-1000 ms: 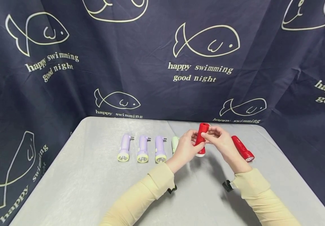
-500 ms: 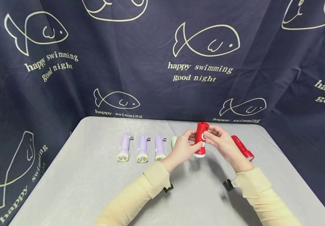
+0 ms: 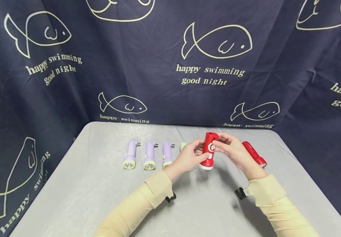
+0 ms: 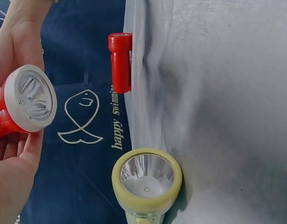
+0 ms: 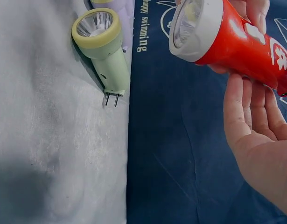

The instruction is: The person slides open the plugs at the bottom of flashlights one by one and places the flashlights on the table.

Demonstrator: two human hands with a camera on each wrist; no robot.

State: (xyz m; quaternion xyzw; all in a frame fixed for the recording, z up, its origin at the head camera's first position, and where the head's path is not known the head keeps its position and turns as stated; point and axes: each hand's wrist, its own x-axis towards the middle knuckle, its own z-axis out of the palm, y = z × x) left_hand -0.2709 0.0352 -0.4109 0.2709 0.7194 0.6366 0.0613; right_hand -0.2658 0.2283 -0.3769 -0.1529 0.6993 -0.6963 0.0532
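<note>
A red flashlight [image 3: 209, 149] with a white rim, a white switch and a white logo is held above the table, lens end down. My left hand [image 3: 187, 158] grips it from the left, with the thumb across its lower body. From the right, my right hand [image 3: 235, 152] pinches its upper part, thumb in front and fingers behind. The left wrist view shows its lens [image 4: 35, 95] between both hands. In the right wrist view the fingers of my right hand [image 5: 262, 135] lie against the red body [image 5: 246, 51].
On the grey table [image 3: 99, 197] three purple flashlights [image 3: 131, 149] [image 3: 150, 151] [image 3: 167, 150] stand in a row at left. A green flashlight [image 5: 110, 70] with plug prongs is partly behind my left hand. Another red flashlight [image 3: 252, 153] lies at right. Dark fish-print cloth [image 3: 164, 49] hangs behind.
The red flashlight has turned in my hands, so its logo and switch now face forward. It has also moved slightly left and down, and my left hand has shifted left with it.
</note>
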